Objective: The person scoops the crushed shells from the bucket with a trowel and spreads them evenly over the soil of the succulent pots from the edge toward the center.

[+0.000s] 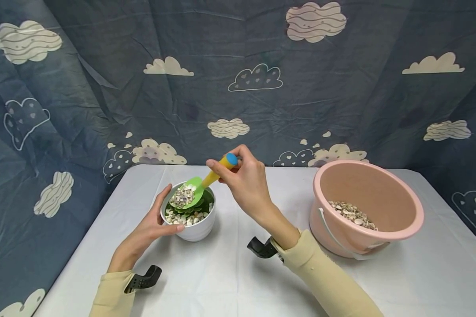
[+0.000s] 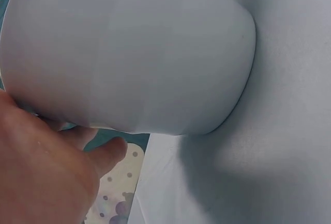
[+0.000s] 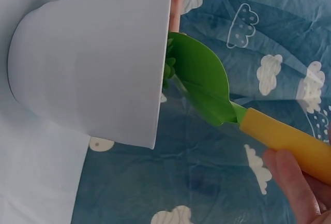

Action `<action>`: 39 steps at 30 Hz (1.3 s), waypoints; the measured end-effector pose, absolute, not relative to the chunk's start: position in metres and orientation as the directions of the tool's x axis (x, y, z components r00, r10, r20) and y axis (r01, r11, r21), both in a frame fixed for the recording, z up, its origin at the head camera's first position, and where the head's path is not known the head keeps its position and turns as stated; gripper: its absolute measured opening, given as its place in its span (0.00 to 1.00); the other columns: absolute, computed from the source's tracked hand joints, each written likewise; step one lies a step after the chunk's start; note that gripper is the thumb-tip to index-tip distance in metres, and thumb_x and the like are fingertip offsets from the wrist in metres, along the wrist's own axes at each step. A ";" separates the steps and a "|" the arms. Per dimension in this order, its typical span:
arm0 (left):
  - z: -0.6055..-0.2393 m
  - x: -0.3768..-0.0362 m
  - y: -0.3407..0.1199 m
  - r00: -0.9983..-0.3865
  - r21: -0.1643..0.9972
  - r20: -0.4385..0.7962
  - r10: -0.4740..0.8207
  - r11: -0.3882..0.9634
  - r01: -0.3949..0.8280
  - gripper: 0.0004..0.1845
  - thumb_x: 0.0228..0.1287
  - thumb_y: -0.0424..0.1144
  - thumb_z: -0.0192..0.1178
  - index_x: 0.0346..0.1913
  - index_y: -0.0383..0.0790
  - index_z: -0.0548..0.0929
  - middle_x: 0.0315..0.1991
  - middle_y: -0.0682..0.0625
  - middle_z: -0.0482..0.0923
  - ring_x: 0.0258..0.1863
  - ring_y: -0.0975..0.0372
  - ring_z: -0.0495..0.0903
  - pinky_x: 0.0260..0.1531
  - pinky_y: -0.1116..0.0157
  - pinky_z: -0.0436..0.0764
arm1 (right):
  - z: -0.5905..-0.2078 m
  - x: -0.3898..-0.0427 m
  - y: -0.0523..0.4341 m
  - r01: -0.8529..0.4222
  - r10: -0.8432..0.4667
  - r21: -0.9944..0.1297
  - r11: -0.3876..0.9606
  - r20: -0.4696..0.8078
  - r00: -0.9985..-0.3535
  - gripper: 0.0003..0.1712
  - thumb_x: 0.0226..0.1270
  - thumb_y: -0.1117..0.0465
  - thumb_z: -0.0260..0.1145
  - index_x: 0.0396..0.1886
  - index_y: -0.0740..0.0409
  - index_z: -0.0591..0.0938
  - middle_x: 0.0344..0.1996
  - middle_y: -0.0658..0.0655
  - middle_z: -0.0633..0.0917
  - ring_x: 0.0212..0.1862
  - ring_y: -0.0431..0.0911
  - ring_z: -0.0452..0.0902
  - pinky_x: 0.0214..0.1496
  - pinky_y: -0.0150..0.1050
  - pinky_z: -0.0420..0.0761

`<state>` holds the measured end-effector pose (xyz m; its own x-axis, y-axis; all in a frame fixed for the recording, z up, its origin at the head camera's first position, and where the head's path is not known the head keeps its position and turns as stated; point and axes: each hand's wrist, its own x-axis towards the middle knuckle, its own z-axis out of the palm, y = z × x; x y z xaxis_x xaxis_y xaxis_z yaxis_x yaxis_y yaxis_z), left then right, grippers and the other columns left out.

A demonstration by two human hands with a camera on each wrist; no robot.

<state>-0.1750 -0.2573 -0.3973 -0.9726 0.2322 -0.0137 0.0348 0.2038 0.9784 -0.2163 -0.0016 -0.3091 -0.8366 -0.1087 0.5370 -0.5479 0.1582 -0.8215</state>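
A white plant pot [image 1: 198, 230] stands on the table, with green leaves [image 1: 200, 208] and pale pebbles [image 1: 194, 218] inside. My left hand [image 1: 144, 231] grips its left side, thumb at the front and fingers round the back. In my right hand [image 1: 249, 182] is the yellow handle of a small trowel [image 3: 282, 136], pinched near its blue end. The green blade [image 3: 204, 81] tilts down over the pot's mouth in the right wrist view. Small pebbles [image 1: 182, 197] lie on that blade in the head view. The left wrist view mostly shows the pot's wall [image 2: 134, 53].
To the right stands a pink bucket [image 1: 328, 235] with a pale handle, holding more small pebbles [image 1: 353, 215]. A white cloth [image 1: 230, 281] covers the table. Behind and at the sides hangs a dark blue cloud-patterned curtain [image 1: 206, 35].
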 end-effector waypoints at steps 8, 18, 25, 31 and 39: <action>-0.398 -0.175 -0.258 -0.971 0.983 -0.015 0.237 0.179 0.028 0.59 0.54 0.36 0.72 0.79 0.57 0.42 0.78 0.45 0.36 0.75 0.46 0.42 0.68 0.41 0.45 | -0.306 -0.217 -0.005 -0.578 -0.128 -0.777 0.247 0.565 -0.815 0.23 0.60 0.45 0.72 0.37 0.57 0.74 0.25 0.49 0.86 0.25 0.36 0.83 0.30 0.32 0.83; -0.398 -0.176 -0.258 -0.970 0.986 0.007 0.244 0.162 0.048 0.60 0.52 0.34 0.72 0.80 0.52 0.40 0.78 0.42 0.36 0.75 0.45 0.41 0.69 0.43 0.44 | -0.313 -0.226 -0.002 -0.500 -0.107 -0.860 0.106 0.490 -0.865 0.25 0.60 0.46 0.73 0.39 0.60 0.74 0.30 0.54 0.86 0.32 0.43 0.86 0.32 0.37 0.84; -0.399 -0.176 -0.258 -0.967 0.985 0.024 0.252 0.158 0.065 0.60 0.52 0.34 0.72 0.80 0.52 0.40 0.78 0.43 0.36 0.75 0.47 0.42 0.70 0.44 0.43 | -0.315 -0.233 0.006 -0.443 -0.102 -0.895 0.057 0.437 -0.894 0.26 0.59 0.46 0.74 0.39 0.61 0.74 0.31 0.55 0.86 0.31 0.45 0.87 0.33 0.39 0.85; -0.400 -0.175 -0.259 -0.964 0.987 0.022 0.266 0.145 0.063 0.59 0.54 0.34 0.71 0.80 0.55 0.40 0.78 0.43 0.33 0.75 0.45 0.41 0.69 0.42 0.44 | -0.313 -0.242 0.010 -0.425 -0.106 -0.903 0.054 0.418 -0.902 0.27 0.58 0.46 0.75 0.39 0.63 0.74 0.30 0.56 0.87 0.29 0.47 0.87 0.33 0.39 0.85; -0.400 -0.176 -0.259 -0.962 0.991 0.021 0.271 0.124 0.057 0.58 0.55 0.33 0.69 0.80 0.54 0.40 0.78 0.42 0.33 0.75 0.46 0.42 0.69 0.44 0.44 | -0.311 -0.257 0.013 -0.363 -0.146 -0.931 0.032 0.355 -0.924 0.27 0.58 0.48 0.75 0.38 0.67 0.74 0.31 0.60 0.87 0.29 0.50 0.87 0.33 0.41 0.85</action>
<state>-0.1759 -0.2591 -0.4003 -0.9623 0.2711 0.0211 0.0568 0.1244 0.9906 -0.2573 0.0133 -0.3108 -0.9236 -0.1460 0.3545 -0.3626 0.0321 -0.9314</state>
